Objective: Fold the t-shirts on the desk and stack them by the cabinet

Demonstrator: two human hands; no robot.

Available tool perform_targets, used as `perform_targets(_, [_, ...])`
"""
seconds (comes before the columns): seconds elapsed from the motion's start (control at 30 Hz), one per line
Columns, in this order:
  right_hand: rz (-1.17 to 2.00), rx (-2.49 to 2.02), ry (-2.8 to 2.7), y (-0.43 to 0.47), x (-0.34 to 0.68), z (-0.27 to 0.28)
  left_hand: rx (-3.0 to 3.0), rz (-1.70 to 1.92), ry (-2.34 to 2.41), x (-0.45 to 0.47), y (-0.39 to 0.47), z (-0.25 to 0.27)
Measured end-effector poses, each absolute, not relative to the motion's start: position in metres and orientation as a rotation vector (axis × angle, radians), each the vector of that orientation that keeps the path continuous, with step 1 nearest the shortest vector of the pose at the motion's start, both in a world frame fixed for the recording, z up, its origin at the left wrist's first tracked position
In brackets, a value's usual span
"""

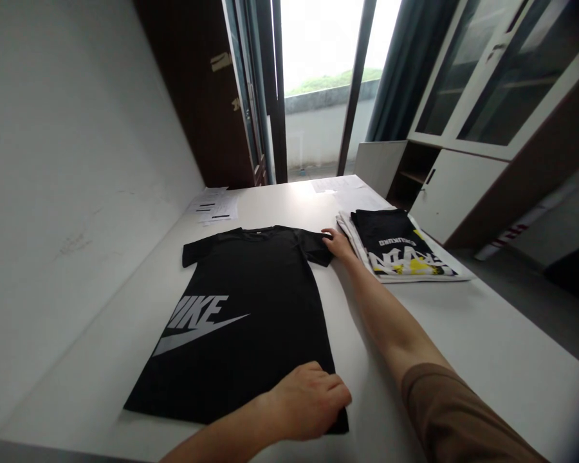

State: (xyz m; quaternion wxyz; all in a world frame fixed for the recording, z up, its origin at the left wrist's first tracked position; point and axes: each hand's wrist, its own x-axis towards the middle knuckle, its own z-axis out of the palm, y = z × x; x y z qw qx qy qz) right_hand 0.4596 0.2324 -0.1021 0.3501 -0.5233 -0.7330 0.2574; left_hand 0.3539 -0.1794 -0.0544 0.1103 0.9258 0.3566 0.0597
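Note:
A black T-shirt [265, 308] lies spread out on the white table, its neckline toward the window and its hem toward me. A grey lettered print with a swoosh runs across its lower left side. My left hand [313, 400] is closed at the lower right edge near the hem, its curled fingertips hidden under the hand. Farther off, my right hand [338, 244] grips the edge of the right sleeve between thumb and fingers. Just right of that hand sits a stack of folded shirts [390, 238], a black printed one on top of white ones.
The white table [289, 199] extends toward a glass door. Papers [215, 204] lie at its far left, with more sheets [338, 185] at the far end. A wall [77, 161] borders the left side. White cabinets [453, 186] stand beyond the right edge.

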Motion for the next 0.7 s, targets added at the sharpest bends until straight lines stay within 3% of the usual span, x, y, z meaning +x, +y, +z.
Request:
perform_targets(0.17, [1.233, -1.187, -1.691, 0.227, 0.445, -0.087, 2.751, 0.158, 1.037, 0.351, -0.182, -0.047])
perform_targets(0.33, [1.492, -0.960, -1.442, 0.222, 0.428, -0.070, 2.790, 0.110, 1.096, 0.340, -0.185, -0.034])
perform_targets(0.5, [1.539, -0.919, -1.417, 0.221, 0.413, -0.072, 2.726, 0.079, 1.160, 0.327, -0.188, -0.030])
perform_targets(0.7, [1.292, -1.110, -1.274, 0.226, 0.412, -0.096, 2.694, 0.200, 1.105, 0.330, -0.192, -0.041])
